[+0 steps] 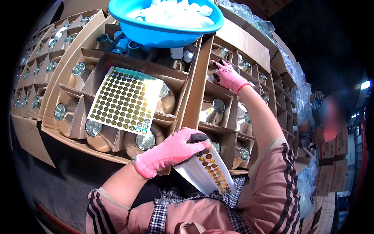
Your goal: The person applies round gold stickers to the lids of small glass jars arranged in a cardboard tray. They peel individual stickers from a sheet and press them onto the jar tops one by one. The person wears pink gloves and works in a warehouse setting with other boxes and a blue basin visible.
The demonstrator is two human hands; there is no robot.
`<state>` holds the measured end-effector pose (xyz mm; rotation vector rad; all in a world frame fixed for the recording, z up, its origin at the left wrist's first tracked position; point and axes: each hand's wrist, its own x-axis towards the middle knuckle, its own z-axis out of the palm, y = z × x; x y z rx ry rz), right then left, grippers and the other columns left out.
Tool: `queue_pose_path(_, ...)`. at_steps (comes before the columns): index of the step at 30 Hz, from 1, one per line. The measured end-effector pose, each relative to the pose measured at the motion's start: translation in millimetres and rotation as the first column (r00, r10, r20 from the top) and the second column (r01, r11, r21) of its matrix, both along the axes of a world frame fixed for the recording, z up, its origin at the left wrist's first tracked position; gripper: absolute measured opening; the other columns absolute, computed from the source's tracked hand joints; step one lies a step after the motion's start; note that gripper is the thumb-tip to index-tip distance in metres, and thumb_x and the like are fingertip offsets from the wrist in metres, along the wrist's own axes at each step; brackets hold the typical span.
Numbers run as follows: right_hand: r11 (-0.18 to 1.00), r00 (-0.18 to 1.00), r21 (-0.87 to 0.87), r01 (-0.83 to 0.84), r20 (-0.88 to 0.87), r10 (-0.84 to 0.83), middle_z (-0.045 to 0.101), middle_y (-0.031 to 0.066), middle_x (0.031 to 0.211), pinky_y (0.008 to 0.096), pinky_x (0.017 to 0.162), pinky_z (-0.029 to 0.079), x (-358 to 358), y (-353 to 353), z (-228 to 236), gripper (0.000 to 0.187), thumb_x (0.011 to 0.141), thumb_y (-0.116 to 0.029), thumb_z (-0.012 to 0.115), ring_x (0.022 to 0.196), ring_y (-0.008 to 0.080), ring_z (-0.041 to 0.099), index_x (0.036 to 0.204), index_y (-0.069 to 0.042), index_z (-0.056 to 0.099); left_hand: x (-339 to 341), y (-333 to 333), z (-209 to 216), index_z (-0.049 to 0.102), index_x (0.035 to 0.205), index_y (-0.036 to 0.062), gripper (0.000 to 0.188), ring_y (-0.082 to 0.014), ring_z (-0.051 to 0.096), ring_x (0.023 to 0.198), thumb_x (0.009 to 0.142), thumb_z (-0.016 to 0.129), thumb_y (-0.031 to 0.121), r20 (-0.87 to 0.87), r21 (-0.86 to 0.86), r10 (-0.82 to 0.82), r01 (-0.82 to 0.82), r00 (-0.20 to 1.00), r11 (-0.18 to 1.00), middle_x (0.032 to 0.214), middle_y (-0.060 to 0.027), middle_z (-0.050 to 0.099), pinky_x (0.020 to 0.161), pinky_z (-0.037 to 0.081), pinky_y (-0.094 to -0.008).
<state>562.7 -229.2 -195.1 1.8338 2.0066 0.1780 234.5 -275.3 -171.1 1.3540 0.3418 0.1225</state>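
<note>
My left hand (171, 150), in a pink glove with black fingertips, is closed on the edge of a sticker sheet (216, 171). That sheet is white with rows of round gold stickers, bent and tilted in front of my body. My right hand (229, 77), gloved the same way, reaches into the right-hand carton (196, 91) with its fingers apart. Its fingertips are over a far-left compartment; whether they touch anything there I cannot tell. A second sheet (120, 99) full of round stickers lies across the dividers of the middle carton (52, 103). Glass vessels with shiny round tops (145, 141) stand in the compartments.
A blue basin (163, 33) heaped with white pieces rests on the far part of the cartons. Blue cups (122, 45) lie in a compartment below it. More divided cartons (37, 74) stand left. Plastic wrap (300, 89) and another person (331, 117) are at the right.
</note>
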Motion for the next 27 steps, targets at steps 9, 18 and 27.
queue_pose_path(9,0.991,0.979,-0.073,-0.109,0.167,0.120,0.041,0.0108,0.127,0.0448,0.099,0.028,-10.2,2.7,2.1,0.020,0.070,-0.018,0.060,0.123,0.0315,0.030,0.087,-0.011,0.066,-2.3,-2.0,-1.2,0.062,0.093,0.0008,0.031,-0.0126,0.057,0.072,0.080,0.060,0.028,0.000,0.007,0.008,-0.008,1.000,1.000,0.077,-0.0080,0.064,0.068,0.045,-0.0264)
queue_pose_path(18,0.992,0.963,0.117,0.042,0.259,-0.071,0.046,0.0085,0.120,0.0475,0.094,0.031,-18.3,5.6,-2.3,0.035,0.067,-0.016,0.062,0.116,0.0289,0.039,0.102,-0.014,0.057,-1.0,1.4,0.1,0.063,0.086,-0.0016,0.027,-0.0096,0.054,0.068,0.080,0.058,0.025,0.049,0.033,0.024,-0.026,0.999,0.999,0.072,-0.0041,0.061,0.065,0.043,-0.0232)
queue_pose_path(27,0.722,0.367,0.156,0.674,-0.919,-0.144,0.056,0.0050,0.066,0.0269,0.057,0.040,-93.0,-63.4,92.6,0.025,0.080,-0.025,0.062,0.059,0.0115,0.047,0.080,0.001,0.059,8.6,0.5,-15.4,0.060,0.089,-0.0011,0.023,-0.0040,0.050,0.066,0.083,0.059,0.021,0.206,-0.299,0.564,-0.497,0.800,0.815,0.073,0.0012,0.058,0.060,0.041,-0.0184)
